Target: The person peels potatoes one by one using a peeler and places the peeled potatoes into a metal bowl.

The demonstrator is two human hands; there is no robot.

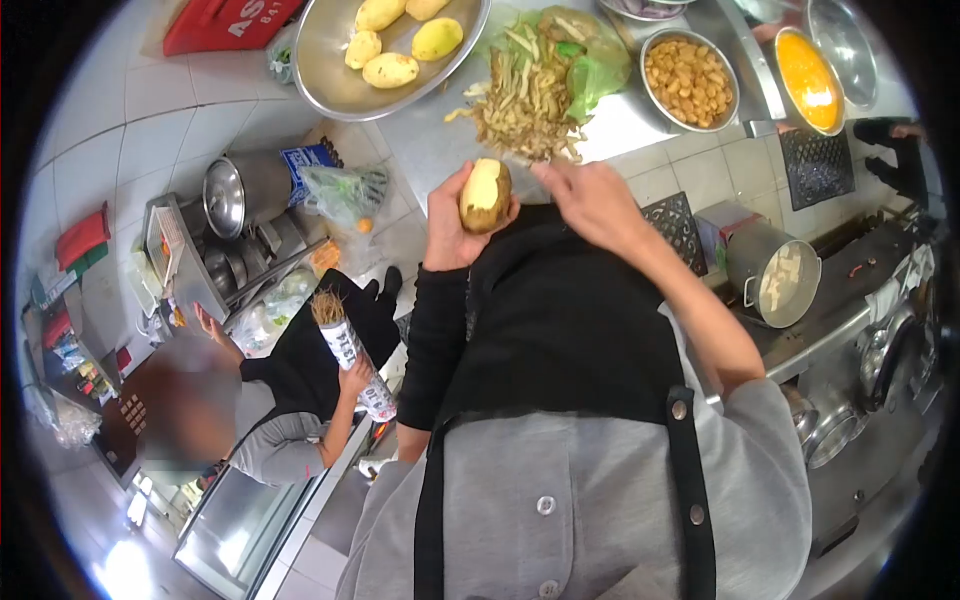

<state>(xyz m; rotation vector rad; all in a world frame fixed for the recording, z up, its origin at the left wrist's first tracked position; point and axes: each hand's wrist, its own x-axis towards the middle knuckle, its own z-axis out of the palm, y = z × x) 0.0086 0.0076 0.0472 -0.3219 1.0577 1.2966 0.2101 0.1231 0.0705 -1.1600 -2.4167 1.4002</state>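
My left hand (pixel 447 222) is wrapped round a potato (pixel 485 198). A pale peeled strip shows on its upper side, and brown skin is left lower down. Just to the right is my right hand (pixel 592 205), fingers closed in a pinch; what they grip is hidden at this angle. Beyond both hands a heap of potato peelings (pixel 530 100) lies on the metal table (pixel 425 145), partly over a green plastic bag (pixel 598 75). A large steel bowl (pixel 318 85) at the upper left contains several peeled yellow potatoes (pixel 391 70).
To the right stand a bowl of brown chunks (pixel 688 80) and a bowl of orange liquid (pixel 808 82). A pot (pixel 775 280) with pale pieces sits by the stove side. On the left, another person (pixel 290 420) holds a printed cylinder (pixel 355 368). A lidded pot (pixel 225 198) is behind.
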